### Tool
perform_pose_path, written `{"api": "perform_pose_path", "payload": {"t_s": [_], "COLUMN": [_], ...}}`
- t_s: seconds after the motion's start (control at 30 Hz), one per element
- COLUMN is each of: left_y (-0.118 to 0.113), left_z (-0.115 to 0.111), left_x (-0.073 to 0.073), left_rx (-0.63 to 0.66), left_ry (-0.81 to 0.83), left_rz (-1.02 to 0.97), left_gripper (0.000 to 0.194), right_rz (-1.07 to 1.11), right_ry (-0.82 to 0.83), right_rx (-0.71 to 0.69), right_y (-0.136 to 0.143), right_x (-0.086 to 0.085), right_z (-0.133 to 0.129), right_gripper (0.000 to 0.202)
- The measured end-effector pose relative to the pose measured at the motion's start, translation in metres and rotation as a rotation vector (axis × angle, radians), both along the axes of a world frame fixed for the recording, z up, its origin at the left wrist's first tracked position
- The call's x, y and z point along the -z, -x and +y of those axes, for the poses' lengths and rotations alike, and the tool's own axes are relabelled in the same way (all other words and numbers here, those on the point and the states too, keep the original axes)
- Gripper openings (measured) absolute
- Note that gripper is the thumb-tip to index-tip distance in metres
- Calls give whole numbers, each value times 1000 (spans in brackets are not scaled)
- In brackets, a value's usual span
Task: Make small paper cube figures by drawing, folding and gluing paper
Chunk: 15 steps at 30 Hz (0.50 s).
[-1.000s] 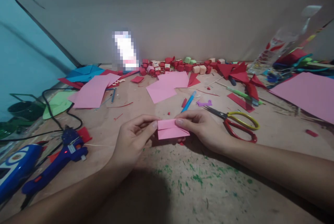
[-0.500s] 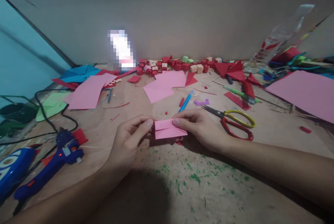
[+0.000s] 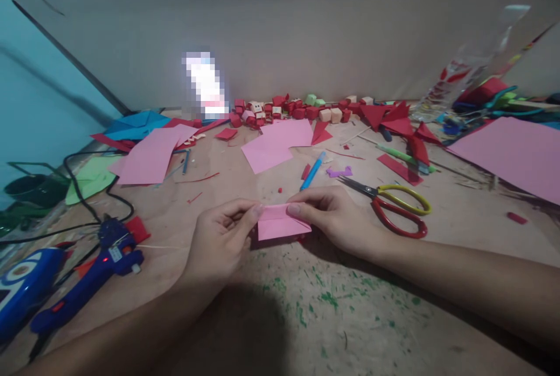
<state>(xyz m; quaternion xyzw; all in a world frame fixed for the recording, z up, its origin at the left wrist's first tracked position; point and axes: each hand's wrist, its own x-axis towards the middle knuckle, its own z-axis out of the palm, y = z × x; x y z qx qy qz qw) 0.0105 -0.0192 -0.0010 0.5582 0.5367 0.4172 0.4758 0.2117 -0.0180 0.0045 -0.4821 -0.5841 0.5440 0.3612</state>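
Observation:
A small folded piece of pink paper is held just above the table, with creases running across it. My left hand pinches its upper left corner between thumb and fingers. At the upper right, my right hand grips the paper with the thumb on top; the fingers behind are partly hidden. Close to my right hand lie scissors with one yellow and one red handle, blades pointing left. Just beyond it are a blue pen and a purple cut-out strip.
A blue glue gun with a lit red light lies at left, its black cable behind. Larger pink sheets, small red paper cubes, a glowing phone and a leaning clear bottle are farther back.
My left thumb has slid right along the top edge of the pink paper. The paper sits slightly lower and tilts a little differently. Both hands keep their hold.

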Motion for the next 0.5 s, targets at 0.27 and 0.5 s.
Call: {"api": "perform_pose_path", "payload": {"t_s": [0.27,0.5], "left_y": [-3,1], "left_z": [1,5], "left_x": [-2,5], "left_rx": [118,68], "left_ry": [76,220], "left_rz": [-126,-317], "left_gripper": [20,27], "right_rz": [-22,470], "right_ry": [-40,172], "right_rx": [-5,37], "right_y": [-1,2], "right_x": [-2,7], "right_z": [0,-1], "right_gripper": [15,17]}}
